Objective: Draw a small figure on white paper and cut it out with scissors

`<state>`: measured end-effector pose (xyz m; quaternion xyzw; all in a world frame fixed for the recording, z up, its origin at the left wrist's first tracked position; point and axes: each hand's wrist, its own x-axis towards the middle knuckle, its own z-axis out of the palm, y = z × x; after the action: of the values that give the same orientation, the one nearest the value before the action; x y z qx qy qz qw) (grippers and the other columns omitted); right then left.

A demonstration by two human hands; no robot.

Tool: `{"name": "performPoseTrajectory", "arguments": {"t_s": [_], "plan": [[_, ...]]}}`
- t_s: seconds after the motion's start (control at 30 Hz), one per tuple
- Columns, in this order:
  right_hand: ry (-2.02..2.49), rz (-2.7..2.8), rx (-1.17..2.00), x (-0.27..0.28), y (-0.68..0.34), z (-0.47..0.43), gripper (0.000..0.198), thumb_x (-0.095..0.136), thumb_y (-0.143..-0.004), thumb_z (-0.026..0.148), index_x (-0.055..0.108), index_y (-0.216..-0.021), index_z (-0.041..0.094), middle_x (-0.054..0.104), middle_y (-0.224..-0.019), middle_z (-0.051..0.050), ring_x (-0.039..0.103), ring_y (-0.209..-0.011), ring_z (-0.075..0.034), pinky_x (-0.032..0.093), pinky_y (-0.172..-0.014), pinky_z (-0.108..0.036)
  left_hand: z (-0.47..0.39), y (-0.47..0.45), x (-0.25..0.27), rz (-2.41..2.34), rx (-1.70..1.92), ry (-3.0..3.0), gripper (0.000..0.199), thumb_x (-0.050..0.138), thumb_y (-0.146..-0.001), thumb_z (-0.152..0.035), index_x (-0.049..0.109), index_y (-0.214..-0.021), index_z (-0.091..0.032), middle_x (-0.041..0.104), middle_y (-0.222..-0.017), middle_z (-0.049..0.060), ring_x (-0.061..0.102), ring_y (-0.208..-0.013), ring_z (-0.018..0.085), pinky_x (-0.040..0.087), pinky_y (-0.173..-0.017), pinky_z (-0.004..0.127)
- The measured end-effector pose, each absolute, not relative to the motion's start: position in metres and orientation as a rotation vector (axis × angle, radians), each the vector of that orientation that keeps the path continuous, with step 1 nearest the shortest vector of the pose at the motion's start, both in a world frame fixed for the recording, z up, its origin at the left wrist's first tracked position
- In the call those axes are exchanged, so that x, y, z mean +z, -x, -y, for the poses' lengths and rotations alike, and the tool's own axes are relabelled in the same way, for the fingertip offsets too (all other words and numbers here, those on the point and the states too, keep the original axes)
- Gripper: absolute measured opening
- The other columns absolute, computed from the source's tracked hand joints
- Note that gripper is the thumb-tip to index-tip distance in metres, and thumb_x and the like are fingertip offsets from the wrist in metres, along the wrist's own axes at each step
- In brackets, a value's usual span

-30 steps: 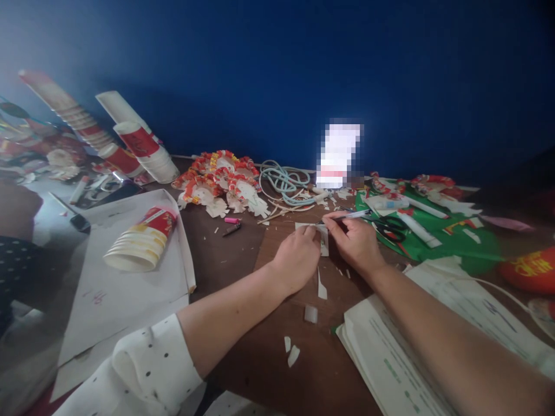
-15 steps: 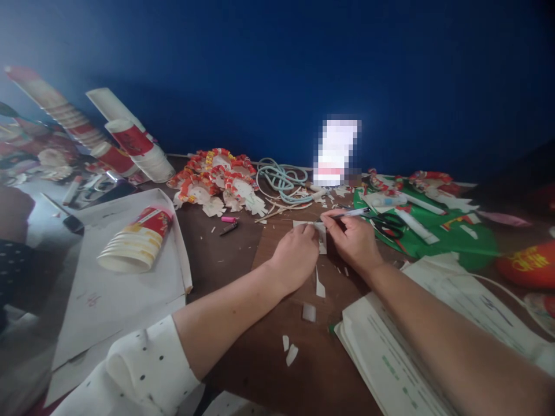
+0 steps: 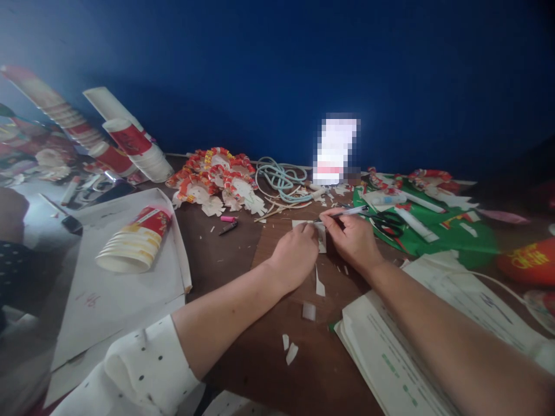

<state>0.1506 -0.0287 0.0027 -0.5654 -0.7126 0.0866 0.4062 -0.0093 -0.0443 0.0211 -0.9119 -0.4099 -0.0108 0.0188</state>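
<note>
A pen (image 3: 352, 211) with a clear barrel is pinched in my right hand (image 3: 352, 236), its tip pointing left over a small white piece of paper (image 3: 322, 244). My left hand (image 3: 297, 253) is closed over that paper, its curled fingers pressing it on the brown table. My fingers hide most of the paper. Just beyond my right hand, black-handled scissors (image 3: 387, 225) lie on a green sheet (image 3: 466, 248). A narrow paper scrap (image 3: 319, 284) is below my left hand.
Stacked paper cups (image 3: 134, 240) lie on a white board (image 3: 125, 312) at left. Behind are red-and-white paper crafts (image 3: 219, 182), a coiled cable (image 3: 281, 179) and a blurred bright screen (image 3: 336, 150). White paper bags (image 3: 390, 346) lie under my right forearm. More cup stacks (image 3: 136, 147) lean at back left.
Almost nothing differs. Both hands stay in the same place with the pen over the paper; the whole view has shifted very slightly.
</note>
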Motion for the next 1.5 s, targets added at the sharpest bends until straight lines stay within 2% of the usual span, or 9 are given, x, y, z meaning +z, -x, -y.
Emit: {"name": "performPoseTrajectory", "arguments": {"t_s": [0.23, 0.47, 0.93, 1.13, 1.5], "plan": [[1.422, 1.795, 0.207, 0.0003, -0.1520, 0.0280, 0.023, 0.054, -0.093, 0.035, 0.070, -0.086, 0.019, 0.076, -0.093, -0.008, 0.070, -0.089, -0.023, 0.051, -0.084, -0.033, 0.0438, 0.0115, 0.0224, 1.311, -0.057, 2.864, 0.033, 0.039, -0.093, -0.008, 0.059, -0.119, -0.008, 0.057, -0.128, 0.018, 0.055, -0.117, 0.024, 0.053, -0.090, 0.033], [1.436, 1.797, 0.212, 0.0009, -0.1533, 0.0284, 0.022, 0.055, -0.093, 0.034, 0.069, -0.084, 0.020, 0.076, -0.092, -0.008, 0.070, -0.088, -0.023, 0.051, -0.083, -0.034, 0.0442, 0.0127, 0.0251, 1.336, -0.074, 2.902, 0.030, 0.040, -0.092, -0.009, 0.061, -0.113, -0.011, 0.058, -0.120, 0.014, 0.057, -0.112, 0.023, 0.054, -0.086, 0.031], [1.429, 1.795, 0.223, 0.0029, -0.1529, 0.0313, 0.021, 0.055, -0.092, 0.034, 0.069, -0.085, 0.020, 0.076, -0.089, -0.007, 0.070, -0.086, -0.023, 0.052, -0.082, -0.033, 0.0435, 0.0115, 0.0245, 1.315, -0.057, 2.903, 0.031, 0.040, -0.092, -0.009, 0.061, -0.115, -0.010, 0.060, -0.118, 0.014, 0.058, -0.115, 0.024, 0.050, -0.094, 0.033], [1.428, 1.797, 0.229, 0.0029, -0.1537, 0.0309, 0.021, 0.055, -0.092, 0.034, 0.069, -0.085, 0.020, 0.076, -0.091, -0.007, 0.070, -0.088, -0.023, 0.052, -0.083, -0.034, 0.0426, 0.0132, 0.0231, 1.246, -0.050, 2.876, 0.036, 0.039, -0.093, -0.012, 0.057, -0.124, -0.009, 0.061, -0.121, 0.015, 0.059, -0.114, 0.024, 0.034, -0.113, 0.045], [1.434, 1.800, 0.199, 0.0028, -0.1544, 0.0309, 0.023, 0.054, -0.092, 0.034, 0.070, -0.086, 0.019, 0.076, -0.089, -0.008, 0.071, -0.084, -0.024, 0.052, -0.080, -0.034, 0.0429, 0.0156, 0.0270, 1.222, -0.034, 2.890, 0.042, 0.035, -0.093, -0.012, 0.055, -0.130, -0.009, 0.061, -0.123, 0.016, 0.058, -0.115, 0.025, 0.027, -0.116, 0.052]]}}
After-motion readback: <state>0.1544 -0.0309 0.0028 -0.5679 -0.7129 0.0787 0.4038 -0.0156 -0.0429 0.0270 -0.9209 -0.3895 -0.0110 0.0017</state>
